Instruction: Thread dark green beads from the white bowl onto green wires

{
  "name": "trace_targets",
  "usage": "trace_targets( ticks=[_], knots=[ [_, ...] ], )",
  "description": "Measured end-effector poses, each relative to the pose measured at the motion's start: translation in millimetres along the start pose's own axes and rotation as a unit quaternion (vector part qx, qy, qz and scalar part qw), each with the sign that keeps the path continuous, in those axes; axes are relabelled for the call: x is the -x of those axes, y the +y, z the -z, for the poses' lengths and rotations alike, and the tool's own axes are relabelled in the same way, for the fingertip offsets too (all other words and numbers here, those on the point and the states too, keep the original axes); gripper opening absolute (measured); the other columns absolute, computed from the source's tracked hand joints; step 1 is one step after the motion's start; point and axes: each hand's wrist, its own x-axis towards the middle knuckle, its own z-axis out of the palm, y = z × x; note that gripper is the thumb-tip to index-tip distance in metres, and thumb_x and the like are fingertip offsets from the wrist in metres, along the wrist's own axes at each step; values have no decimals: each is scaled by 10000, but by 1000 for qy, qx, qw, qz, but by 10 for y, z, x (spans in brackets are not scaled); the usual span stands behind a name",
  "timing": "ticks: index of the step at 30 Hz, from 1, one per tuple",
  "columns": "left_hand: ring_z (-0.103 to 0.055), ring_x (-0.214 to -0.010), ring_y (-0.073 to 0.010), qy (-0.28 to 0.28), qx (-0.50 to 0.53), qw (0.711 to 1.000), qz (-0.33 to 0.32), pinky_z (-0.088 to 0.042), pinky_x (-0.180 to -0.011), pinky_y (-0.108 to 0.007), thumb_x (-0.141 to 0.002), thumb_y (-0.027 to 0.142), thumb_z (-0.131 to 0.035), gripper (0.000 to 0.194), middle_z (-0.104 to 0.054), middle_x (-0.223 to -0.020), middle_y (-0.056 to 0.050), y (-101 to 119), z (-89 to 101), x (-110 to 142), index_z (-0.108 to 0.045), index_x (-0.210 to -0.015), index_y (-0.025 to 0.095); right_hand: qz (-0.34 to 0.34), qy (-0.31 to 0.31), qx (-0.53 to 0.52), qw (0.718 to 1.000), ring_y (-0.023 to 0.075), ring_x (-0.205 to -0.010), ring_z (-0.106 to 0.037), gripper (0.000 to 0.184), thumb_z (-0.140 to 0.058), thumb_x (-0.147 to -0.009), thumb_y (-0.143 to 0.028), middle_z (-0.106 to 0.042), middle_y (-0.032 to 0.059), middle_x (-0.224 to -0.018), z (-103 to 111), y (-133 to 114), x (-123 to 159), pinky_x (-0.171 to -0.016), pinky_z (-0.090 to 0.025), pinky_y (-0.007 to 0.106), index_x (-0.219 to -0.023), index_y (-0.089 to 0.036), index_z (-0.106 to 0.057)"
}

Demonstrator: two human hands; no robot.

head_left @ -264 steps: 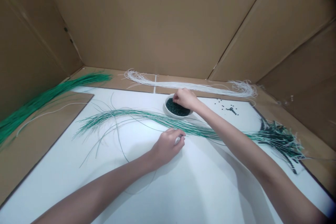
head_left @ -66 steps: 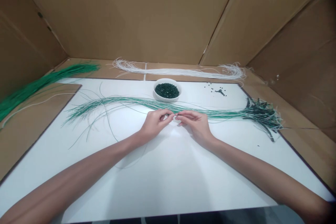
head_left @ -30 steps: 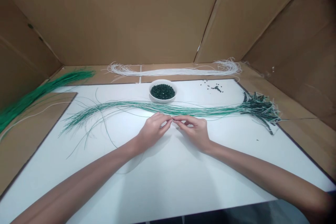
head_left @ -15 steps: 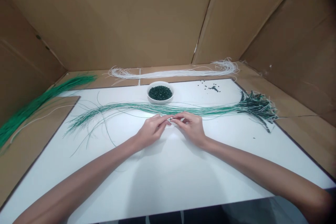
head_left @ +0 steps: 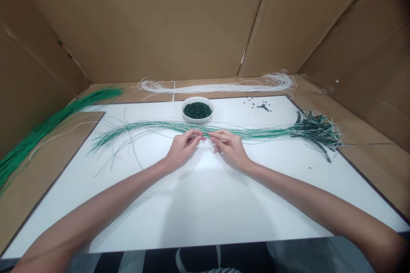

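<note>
My left hand [head_left: 183, 148] and my right hand [head_left: 228, 146] meet fingertip to fingertip over the middle of the white board [head_left: 205, 204]. Both pinch something thin between thumb and forefinger; it looks like a thin cord end and a small bead, too small to be sure. Just beyond the fingers runs a long bundle of green and white cords [head_left: 153, 127], ending at the right in a dark beaded tangle [head_left: 315, 131]. Behind it stands a small white bowl of dark green beads [head_left: 197, 110].
Loose dark beads [head_left: 261, 106] lie at the back right of the board. A bundle of white cords [head_left: 221, 87] lies along the back, a thick green bundle [head_left: 48, 126] on the left. Cardboard walls [head_left: 179, 21] enclose the area on three sides.
My right hand left the bowl and came to meet my left hand mid-board. In the last second both hands shifted slightly toward the green cord bundle, still pinched together.
</note>
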Motion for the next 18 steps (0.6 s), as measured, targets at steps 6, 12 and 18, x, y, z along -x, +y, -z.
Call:
trace_targets(
  ticks=[6, 12, 18],
  knots=[
    [-599, -811, -148, 15, 12, 999, -26, -419, -718, -231, -824, 309, -430, 213, -659, -887, -37, -42, 25, -106, -553, -934, 175, -37, 37, -61, 997, 121, -582, -546, 252, -638, -656, -326, -624, 50, -768, -35, 50, -143, -418, -456, 214, -836, -150, -655],
    [-608, -809, -151, 37, 24, 999, -31, -430, -700, -234, -817, 306, -444, 192, -654, -886, -43, -136, 90, -234, -546, -909, 171, -30, 47, -76, 996, 98, -506, -528, 216, -635, -653, -307, -619, 32, -657, -100, 84, -344, -446, -463, 222, -768, -125, -655],
    [-612, -858, -155, 24, 73, 997, -17, -428, -724, -233, -816, 281, -458, 170, -664, -875, -56, -196, 78, -227, -520, -910, 154, -58, 42, -149, 986, 120, -573, -555, 215, -645, -649, -291, -630, 47, -673, -132, 131, -374, -427, -464, 213, -785, -126, -661]
  ],
)
